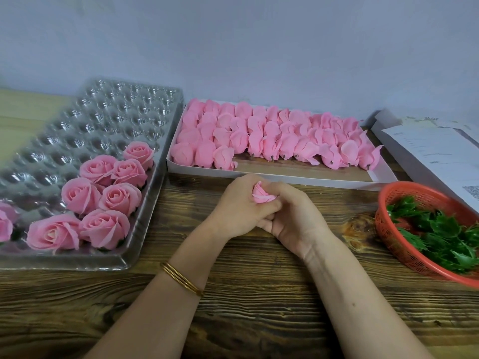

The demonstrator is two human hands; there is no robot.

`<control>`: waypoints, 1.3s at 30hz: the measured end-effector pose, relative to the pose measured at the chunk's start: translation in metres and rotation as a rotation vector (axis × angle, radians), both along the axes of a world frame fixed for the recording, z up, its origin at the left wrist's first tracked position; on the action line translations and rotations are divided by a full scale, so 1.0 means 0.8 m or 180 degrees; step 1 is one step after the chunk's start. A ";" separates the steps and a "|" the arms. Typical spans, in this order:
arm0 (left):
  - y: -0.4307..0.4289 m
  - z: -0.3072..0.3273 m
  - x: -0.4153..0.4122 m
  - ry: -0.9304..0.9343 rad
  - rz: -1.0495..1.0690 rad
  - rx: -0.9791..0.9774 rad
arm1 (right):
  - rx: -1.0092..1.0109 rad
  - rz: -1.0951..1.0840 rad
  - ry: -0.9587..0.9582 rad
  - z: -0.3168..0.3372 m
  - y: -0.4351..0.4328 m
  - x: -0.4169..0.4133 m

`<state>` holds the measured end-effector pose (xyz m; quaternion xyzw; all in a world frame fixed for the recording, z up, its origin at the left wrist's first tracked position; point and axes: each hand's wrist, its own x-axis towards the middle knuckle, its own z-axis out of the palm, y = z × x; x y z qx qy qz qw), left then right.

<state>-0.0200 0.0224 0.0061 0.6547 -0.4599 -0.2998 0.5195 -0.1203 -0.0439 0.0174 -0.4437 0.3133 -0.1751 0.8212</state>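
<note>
i have both hands together over the middle of the wooden table, just in front of the near edge of the white cardboard box. my left hand and my right hand are both curled around one small pink rose bud, fingers closed tight on it from either side, only its top showing between them. a gold bangle sits on my left wrist. the box holds rows of unshaped pink buds lying on their sides. at the table's left edge a clear plastic blister tray carries finished pink roses in its near cells. at the right edge an orange basket holds green leaf calyxes, with papers behind it
</note>
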 end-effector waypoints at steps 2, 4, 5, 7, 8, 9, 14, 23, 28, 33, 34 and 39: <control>0.000 0.000 -0.001 -0.0033 0.0011 -0.0003 | -0.0022 0.0001 0.0033 0.000 0.001 0.001; -0.001 -0.001 0.000 -0.0038 0.0044 0.0007 | -0.0037 -0.0026 0.0063 0.000 0.002 0.002; -0.001 -0.002 0.000 -0.0011 0.0067 0.0005 | -0.0034 -0.0040 0.0059 0.001 0.002 0.002; -0.001 -0.003 -0.001 0.0101 0.0130 0.0006 | -0.0022 -0.0059 0.0043 0.001 0.002 0.002; -0.001 -0.003 -0.001 0.0155 0.0150 0.0016 | -0.0021 -0.0054 0.0036 0.000 0.002 0.002; -0.001 -0.003 -0.001 0.0187 0.0165 0.0034 | -0.0026 -0.0034 0.0025 0.000 0.002 0.001; 0.000 0.001 0.001 0.0345 0.0227 0.0014 | -0.0077 0.0043 -0.0113 -0.001 0.003 0.000; -0.006 0.003 0.003 0.1519 0.0693 -0.0263 | -0.0488 0.0138 -0.0378 -0.010 0.005 0.001; -0.007 0.005 -0.003 0.1842 0.0622 -0.0297 | -0.1354 -0.0272 -0.0092 -0.017 0.009 0.003; -0.001 0.013 0.005 0.2206 0.0306 -0.0114 | -0.0970 -0.0142 -0.0174 -0.011 0.010 0.002; 0.001 0.015 0.007 0.2227 0.0184 -0.0082 | -0.0741 -0.0048 -0.0226 -0.008 0.009 0.002; 0.003 0.014 0.010 0.2244 -0.0062 -0.0184 | -0.0170 0.0226 -0.0404 0.000 0.005 -0.001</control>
